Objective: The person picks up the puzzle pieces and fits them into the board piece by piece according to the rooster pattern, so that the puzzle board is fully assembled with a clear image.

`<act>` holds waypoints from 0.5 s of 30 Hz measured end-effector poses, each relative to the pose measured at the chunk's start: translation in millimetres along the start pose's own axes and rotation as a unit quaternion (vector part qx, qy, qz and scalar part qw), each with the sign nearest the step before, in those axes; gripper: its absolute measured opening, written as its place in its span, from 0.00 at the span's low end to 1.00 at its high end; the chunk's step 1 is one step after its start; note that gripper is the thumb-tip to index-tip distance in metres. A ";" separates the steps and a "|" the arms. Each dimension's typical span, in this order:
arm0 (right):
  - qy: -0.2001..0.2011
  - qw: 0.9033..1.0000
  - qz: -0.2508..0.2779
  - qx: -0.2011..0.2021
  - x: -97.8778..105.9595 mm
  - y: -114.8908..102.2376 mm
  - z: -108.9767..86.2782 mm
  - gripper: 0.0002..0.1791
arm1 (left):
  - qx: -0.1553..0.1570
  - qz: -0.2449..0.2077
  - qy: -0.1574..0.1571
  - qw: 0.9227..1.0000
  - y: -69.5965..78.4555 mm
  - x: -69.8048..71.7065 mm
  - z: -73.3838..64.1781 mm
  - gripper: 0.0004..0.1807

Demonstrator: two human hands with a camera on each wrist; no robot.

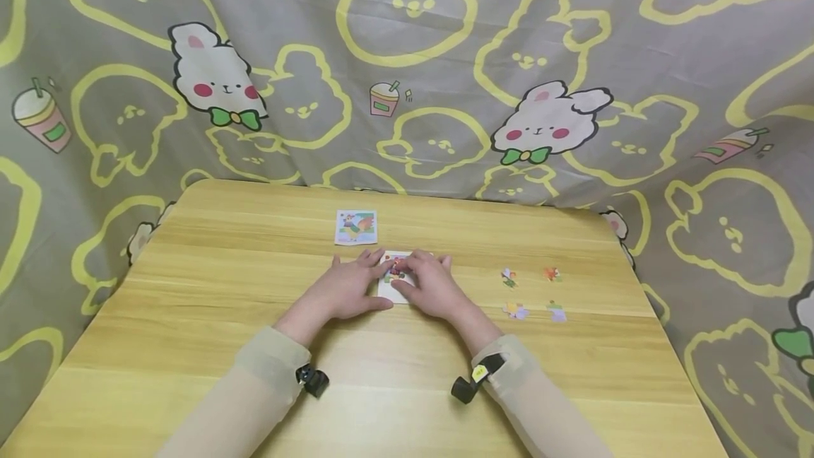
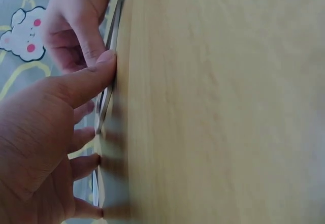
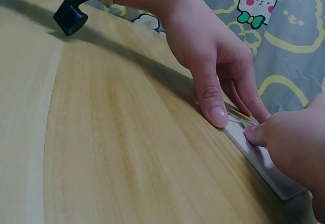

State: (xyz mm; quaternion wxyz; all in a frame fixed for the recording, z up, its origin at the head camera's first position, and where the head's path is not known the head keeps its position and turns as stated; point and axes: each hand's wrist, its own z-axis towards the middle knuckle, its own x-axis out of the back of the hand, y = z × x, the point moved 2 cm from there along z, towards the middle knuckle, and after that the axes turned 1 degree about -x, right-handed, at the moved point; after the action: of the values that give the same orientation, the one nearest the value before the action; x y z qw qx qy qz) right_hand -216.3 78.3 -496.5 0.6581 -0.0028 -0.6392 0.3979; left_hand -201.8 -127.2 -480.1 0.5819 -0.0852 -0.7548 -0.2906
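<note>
A small white puzzle board (image 1: 386, 291) lies between the two hands, with colourful pieces in its upper part and a bare white lower part. My left hand (image 1: 346, 288) rests spread along its left side, thumb at the near edge and fingertips by the far edge. Over the right part of the board, my right hand (image 1: 435, 287) has its thumb and index finger bent at a jigsaw piece. In the right wrist view, that greenish piece (image 3: 246, 123) shows at the right thumb tip; the fingers partly hide it.
Beyond the board lies a square picture card (image 1: 356, 227) with a colourful bird. Several loose jigsaw pieces, among them an orange one (image 1: 552, 274) and a purple-green one (image 1: 557, 312), lie on the wooden table (image 1: 210, 288) to the right. A patterned curtain (image 1: 432, 34) hangs behind.
</note>
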 end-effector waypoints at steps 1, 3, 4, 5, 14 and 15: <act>0.002 1.000 -0.001 -0.001 -0.6 0.6 0.3 0.20 | -0.005 0.004 0.001 1.000 -0.4 0.2 -0.9 0.47; 0.008 1.000 0.000 -0.004 -1.7 1.7 0.7 0.22 | -0.013 0.009 0.000 1.000 -1.1 0.6 -2.7 0.46; 0.011 1.000 0.001 -0.004 -2.2 2.3 0.9 0.22 | -0.016 0.011 -0.001 1.000 -1.5 0.7 -3.5 0.45; 0.015 1.000 0.001 -0.005 -2.6 2.9 0.9 0.23 | -0.020 0.013 -0.001 1.000 -1.6 0.8 -4.0 0.44; 0.030 0.999 -0.003 0.038 -2.6 5.3 0.6 0.18 | -0.020 0.027 -0.001 0.999 -1.5 1.5 -4.9 0.43; 0.030 0.999 -0.009 0.045 -2.7 5.5 0.4 0.18 | -0.019 0.029 -0.002 0.999 -1.3 1.3 -4.9 0.43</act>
State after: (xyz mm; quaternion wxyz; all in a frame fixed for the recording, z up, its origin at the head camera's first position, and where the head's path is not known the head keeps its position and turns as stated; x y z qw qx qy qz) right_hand -219.1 80.4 -501.5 0.6801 0.0198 -0.6005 0.4201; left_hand -198.7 -131.1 -478.6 0.5871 -0.1184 -0.7472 -0.2880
